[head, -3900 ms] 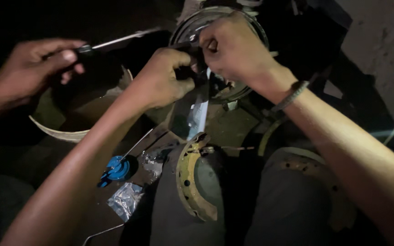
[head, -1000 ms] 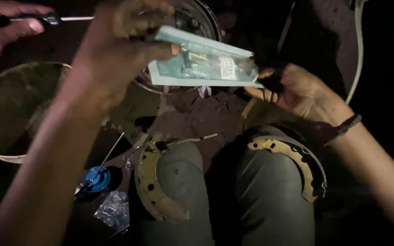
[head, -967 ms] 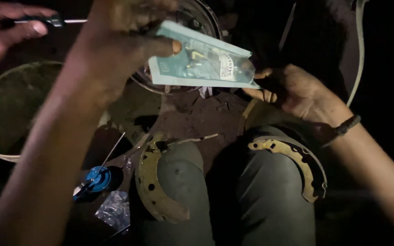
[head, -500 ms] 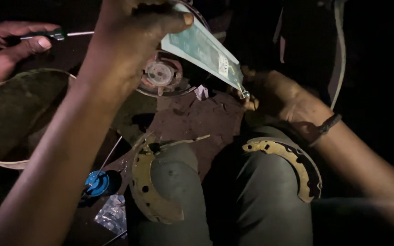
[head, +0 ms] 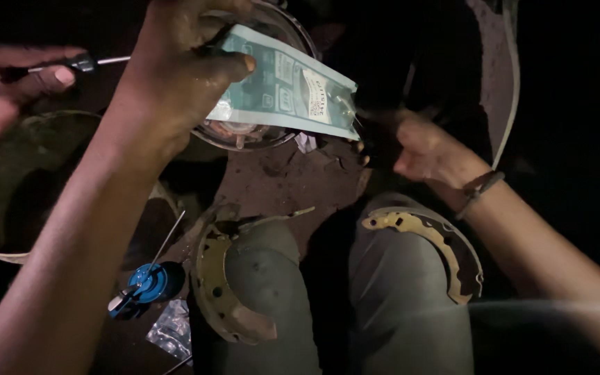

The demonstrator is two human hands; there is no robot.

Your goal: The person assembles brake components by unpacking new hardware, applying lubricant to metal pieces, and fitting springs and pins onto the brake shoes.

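- The left hand [head: 182, 76] pinches a pale green packet [head: 286, 87] between thumb and fingers, high above the knees.
- The right hand [head: 428, 149] is at the far corner of the packet; I cannot tell if its fingers close, it is too dark.
- A curved brake shoe [head: 223, 292] lies on the left knee, another brake shoe [head: 432, 239] on the right knee.
- Another person's hand [head: 8, 87] holds a screwdriver [head: 88, 64] at upper left.
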